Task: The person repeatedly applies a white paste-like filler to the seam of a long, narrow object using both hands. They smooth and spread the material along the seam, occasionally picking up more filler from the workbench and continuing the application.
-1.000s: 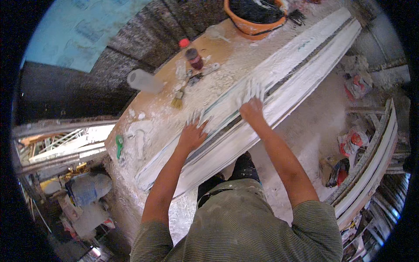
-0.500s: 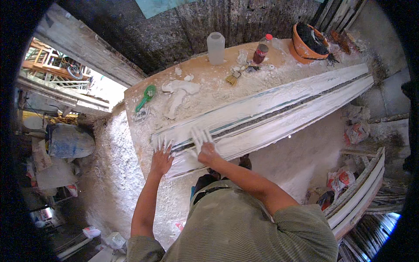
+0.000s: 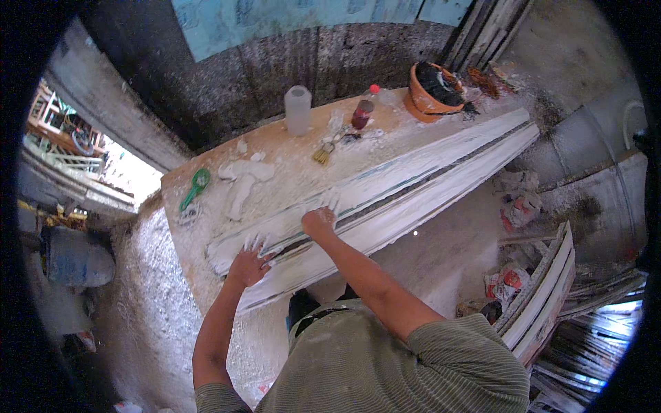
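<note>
A long white plaster moulding (image 3: pixel 413 179) lies slantwise across a dusty wooden table (image 3: pixel 275 162). My left hand (image 3: pixel 249 261) rests flat on the moulding's near left end, fingers spread and coated in white plaster. My right hand (image 3: pixel 320 217) presses on the moulding a little further right, fingers also spread and white. Neither hand holds a tool.
On the table stand a translucent plastic bottle (image 3: pixel 298 109), a small red-capped bottle (image 3: pixel 363 112), a brush (image 3: pixel 323 153), a green-handled tool (image 3: pixel 195 187) and an orange bowl (image 3: pixel 432 89). Finished mouldings (image 3: pixel 544 296) lean at the right. A blue drum (image 3: pixel 72 258) sits at the left.
The view has swung, and both hands have slid along the moulding; they now lie further apart, the right one ahead of the left.
</note>
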`<move>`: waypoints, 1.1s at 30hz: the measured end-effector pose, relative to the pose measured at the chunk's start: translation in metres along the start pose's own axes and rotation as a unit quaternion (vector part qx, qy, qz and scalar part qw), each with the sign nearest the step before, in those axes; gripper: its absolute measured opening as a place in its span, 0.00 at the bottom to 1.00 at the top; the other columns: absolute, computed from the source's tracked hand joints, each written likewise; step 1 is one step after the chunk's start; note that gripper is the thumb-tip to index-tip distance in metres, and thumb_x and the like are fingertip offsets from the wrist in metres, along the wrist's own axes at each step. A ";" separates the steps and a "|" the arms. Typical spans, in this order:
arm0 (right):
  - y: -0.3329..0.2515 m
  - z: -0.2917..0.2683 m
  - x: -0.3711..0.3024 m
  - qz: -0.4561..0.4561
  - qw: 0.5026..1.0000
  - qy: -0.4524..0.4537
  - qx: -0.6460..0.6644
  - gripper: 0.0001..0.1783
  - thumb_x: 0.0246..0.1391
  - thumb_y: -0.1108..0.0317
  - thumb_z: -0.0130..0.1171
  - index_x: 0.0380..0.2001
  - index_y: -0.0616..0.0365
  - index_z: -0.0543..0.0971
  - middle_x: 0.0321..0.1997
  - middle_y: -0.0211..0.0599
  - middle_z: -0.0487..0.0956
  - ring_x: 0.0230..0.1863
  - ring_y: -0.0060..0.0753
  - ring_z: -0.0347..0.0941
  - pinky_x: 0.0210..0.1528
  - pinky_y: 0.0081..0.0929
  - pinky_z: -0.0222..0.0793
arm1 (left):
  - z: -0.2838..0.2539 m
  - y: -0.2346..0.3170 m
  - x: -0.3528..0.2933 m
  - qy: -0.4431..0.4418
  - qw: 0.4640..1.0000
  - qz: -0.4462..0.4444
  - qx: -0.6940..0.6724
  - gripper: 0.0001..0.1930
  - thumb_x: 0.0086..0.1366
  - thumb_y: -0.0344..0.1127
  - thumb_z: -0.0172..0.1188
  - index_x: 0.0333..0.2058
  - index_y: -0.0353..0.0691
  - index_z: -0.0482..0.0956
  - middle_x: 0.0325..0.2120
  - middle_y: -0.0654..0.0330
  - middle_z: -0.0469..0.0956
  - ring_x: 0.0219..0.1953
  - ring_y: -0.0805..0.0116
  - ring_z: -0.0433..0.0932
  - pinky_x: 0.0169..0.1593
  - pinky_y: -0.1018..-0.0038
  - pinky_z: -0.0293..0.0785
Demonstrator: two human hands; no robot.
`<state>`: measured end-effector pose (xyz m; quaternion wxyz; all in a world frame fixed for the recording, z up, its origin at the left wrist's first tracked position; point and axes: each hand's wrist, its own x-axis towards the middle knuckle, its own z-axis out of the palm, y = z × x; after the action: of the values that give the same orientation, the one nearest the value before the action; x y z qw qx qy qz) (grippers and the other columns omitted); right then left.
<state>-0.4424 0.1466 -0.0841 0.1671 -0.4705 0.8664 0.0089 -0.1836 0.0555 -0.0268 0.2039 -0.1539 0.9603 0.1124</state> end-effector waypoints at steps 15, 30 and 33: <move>0.483 -0.057 0.091 0.201 0.979 0.021 -0.022 0.16 0.54 0.61 0.50 0.32 0.51 0.87 0.35 0.40 0.85 0.41 0.42 0.81 0.54 0.50 0.67 | -0.082 0.192 0.321 -0.022 0.979 0.201 -0.013 0.26 0.71 0.54 0.45 0.66 0.62 0.64 0.70 0.53 0.55 0.69 0.47 0.57 0.69 0.49 0.54; 0.446 -0.040 0.032 0.101 0.971 0.203 -0.070 0.13 0.46 0.60 0.58 0.25 0.53 0.88 0.33 0.40 0.85 0.38 0.53 0.79 0.48 0.55 0.70 | -0.096 0.291 0.413 0.114 0.979 0.164 -0.030 0.31 0.68 0.51 0.51 0.65 0.44 0.63 0.68 0.49 0.57 0.68 0.49 0.59 0.68 0.56 0.58; 0.385 -0.020 0.021 0.068 0.997 0.011 -0.043 0.14 0.52 0.60 0.56 0.35 0.52 0.87 0.40 0.44 0.84 0.51 0.57 0.75 0.53 0.61 0.65 | -0.076 0.237 0.344 0.029 0.987 0.153 -0.044 0.33 0.67 0.54 0.52 0.66 0.43 0.62 0.68 0.48 0.57 0.70 0.48 0.55 0.69 0.54 0.55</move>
<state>-0.7730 0.3407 -0.1260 0.1358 -0.4177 0.8969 0.0518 -0.5912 0.1686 -0.0693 0.1488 -0.0170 0.9722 0.1801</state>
